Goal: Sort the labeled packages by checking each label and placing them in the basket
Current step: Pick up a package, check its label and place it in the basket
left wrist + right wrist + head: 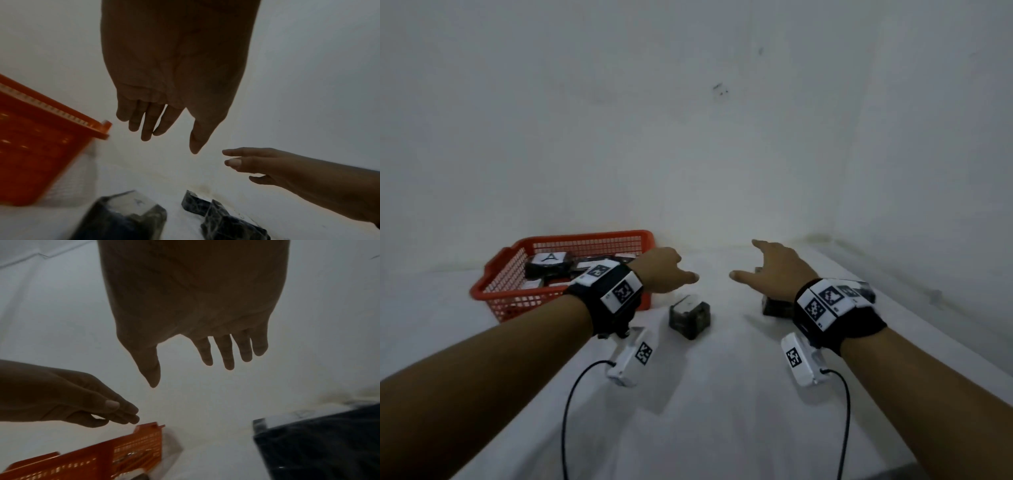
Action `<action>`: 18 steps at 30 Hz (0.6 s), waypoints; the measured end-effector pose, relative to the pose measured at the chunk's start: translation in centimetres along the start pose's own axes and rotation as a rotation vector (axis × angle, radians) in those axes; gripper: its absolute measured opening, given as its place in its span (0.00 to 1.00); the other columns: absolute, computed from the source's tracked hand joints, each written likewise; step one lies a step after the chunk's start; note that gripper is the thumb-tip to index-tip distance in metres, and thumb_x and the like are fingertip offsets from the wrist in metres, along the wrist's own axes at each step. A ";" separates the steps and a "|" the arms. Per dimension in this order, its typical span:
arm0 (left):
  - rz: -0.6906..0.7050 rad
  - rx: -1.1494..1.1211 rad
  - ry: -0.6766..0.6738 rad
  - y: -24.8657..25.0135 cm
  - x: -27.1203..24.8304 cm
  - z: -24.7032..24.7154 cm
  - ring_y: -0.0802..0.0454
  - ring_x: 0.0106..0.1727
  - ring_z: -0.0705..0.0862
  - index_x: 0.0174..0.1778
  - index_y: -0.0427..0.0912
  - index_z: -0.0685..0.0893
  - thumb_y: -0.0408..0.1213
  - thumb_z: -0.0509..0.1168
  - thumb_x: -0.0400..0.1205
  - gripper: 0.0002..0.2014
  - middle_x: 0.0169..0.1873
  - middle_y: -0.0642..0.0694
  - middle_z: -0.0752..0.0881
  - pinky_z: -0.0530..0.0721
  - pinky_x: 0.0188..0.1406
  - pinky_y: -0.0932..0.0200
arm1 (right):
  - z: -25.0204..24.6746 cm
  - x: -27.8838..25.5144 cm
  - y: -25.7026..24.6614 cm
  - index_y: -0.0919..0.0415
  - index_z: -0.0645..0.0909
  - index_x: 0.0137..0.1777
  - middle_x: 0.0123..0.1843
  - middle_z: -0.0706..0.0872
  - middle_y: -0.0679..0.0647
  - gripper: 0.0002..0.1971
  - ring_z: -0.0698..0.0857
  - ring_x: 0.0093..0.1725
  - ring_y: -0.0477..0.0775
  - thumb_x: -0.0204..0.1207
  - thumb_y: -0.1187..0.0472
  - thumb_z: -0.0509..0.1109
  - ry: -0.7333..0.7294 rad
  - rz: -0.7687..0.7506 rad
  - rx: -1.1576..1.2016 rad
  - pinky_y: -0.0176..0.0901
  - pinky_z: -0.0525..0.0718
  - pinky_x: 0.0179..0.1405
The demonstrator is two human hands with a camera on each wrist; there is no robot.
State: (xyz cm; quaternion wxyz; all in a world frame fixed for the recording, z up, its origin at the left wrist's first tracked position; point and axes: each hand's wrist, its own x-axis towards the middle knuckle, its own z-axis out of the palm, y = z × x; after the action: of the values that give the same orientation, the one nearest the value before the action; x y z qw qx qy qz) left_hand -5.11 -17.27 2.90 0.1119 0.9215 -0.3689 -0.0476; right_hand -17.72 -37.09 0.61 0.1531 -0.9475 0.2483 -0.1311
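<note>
An orange basket sits at the left on the white surface, with several dark labeled packages inside. A dark wrapped package with a white label stands between my hands. A second dark package lies under my right hand. My left hand hovers beside the basket's right end, fingers straight, holding nothing. Above the second package my right hand is spread and empty.
A white wall rises just behind the basket and meets a side wall at the right. Cables trail from both wrist units toward the near edge of the white surface.
</note>
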 end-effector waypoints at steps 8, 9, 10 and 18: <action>0.047 0.076 0.024 -10.9 -9.1 -3.0 0.49 0.65 0.85 0.78 0.53 0.76 0.58 0.67 0.82 0.29 0.69 0.50 0.86 0.83 0.69 0.49 | 4.9 -2.1 -12.1 0.50 0.58 0.91 0.90 0.64 0.54 0.53 0.59 0.91 0.63 0.71 0.25 0.71 -0.091 -0.306 -0.022 0.65 0.65 0.87; 0.016 0.063 0.010 -12.1 -10.3 -3.2 0.51 0.63 0.86 0.76 0.53 0.78 0.57 0.68 0.83 0.26 0.66 0.50 0.86 0.83 0.67 0.51 | 5.8 -2.2 -13.8 0.48 0.61 0.90 0.88 0.67 0.53 0.53 0.62 0.90 0.63 0.69 0.23 0.70 -0.090 -0.350 -0.018 0.65 0.68 0.85; -0.008 0.050 -0.003 -13.2 -11.4 -3.4 0.53 0.59 0.86 0.73 0.53 0.80 0.55 0.68 0.84 0.22 0.63 0.50 0.87 0.84 0.64 0.54 | 6.6 -2.4 -15.3 0.46 0.62 0.88 0.87 0.70 0.52 0.53 0.65 0.88 0.62 0.66 0.22 0.69 -0.088 -0.388 -0.015 0.64 0.70 0.84; -0.115 0.084 -0.011 -19.8 -16.0 -3.5 0.50 0.63 0.85 0.73 0.49 0.80 0.51 0.69 0.85 0.22 0.66 0.49 0.86 0.84 0.63 0.56 | 10.9 -4.6 -25.4 0.49 0.59 0.90 0.88 0.67 0.53 0.51 0.63 0.88 0.59 0.72 0.28 0.72 -0.164 -0.609 -0.096 0.62 0.66 0.87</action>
State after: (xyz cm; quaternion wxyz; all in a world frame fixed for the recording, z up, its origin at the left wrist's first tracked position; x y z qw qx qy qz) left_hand -2.85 8.30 1.56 0.0681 0.9448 -0.3176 -0.0433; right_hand -7.11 -11.23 -1.18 0.0814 -0.9918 -0.0543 -0.0824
